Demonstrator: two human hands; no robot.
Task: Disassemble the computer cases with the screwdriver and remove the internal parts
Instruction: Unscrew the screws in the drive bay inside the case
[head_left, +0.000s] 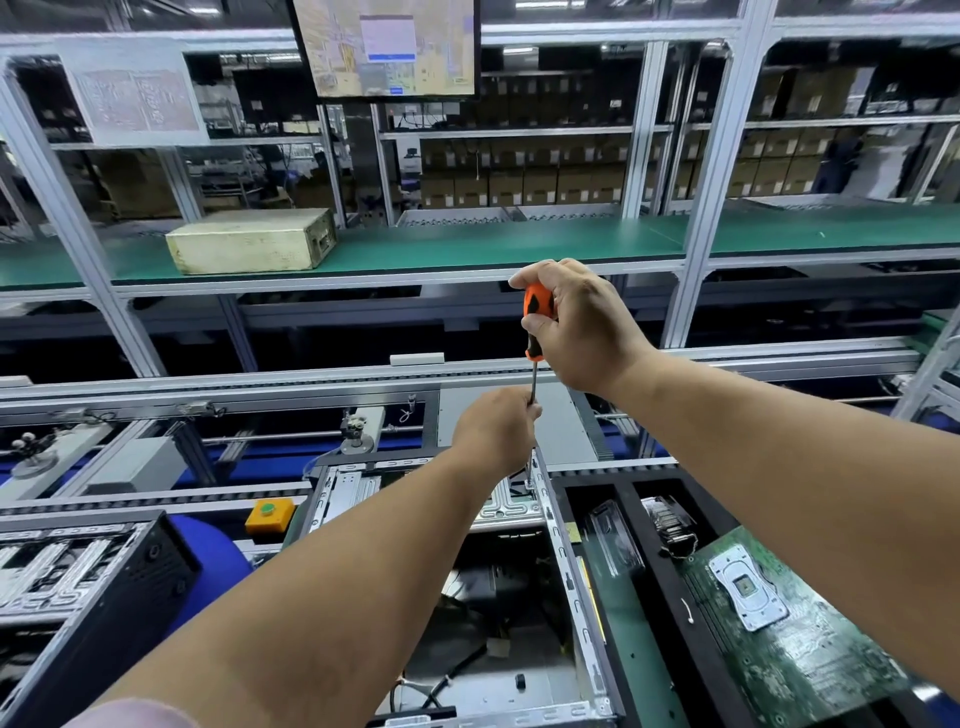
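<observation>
**Now: far-corner screw, open case**

You've got the right hand (582, 327) wrapped tight round the orange handle of the screwdriver (536, 332), shaft near upright. Left hand (493, 431) is pinched closed on the shaft low down, steadying it. Tip sits at the far right corner of the case (566, 561); I can't tell if it's seated in a screw.

Keep the shaft in line with the screw and press down before you turn. Let the left fingers guide, not grip.

Case is open, with loose cables on its floor. Black tray (649, 597) beside it holds a green board (789, 639) and small parts.
</observation>
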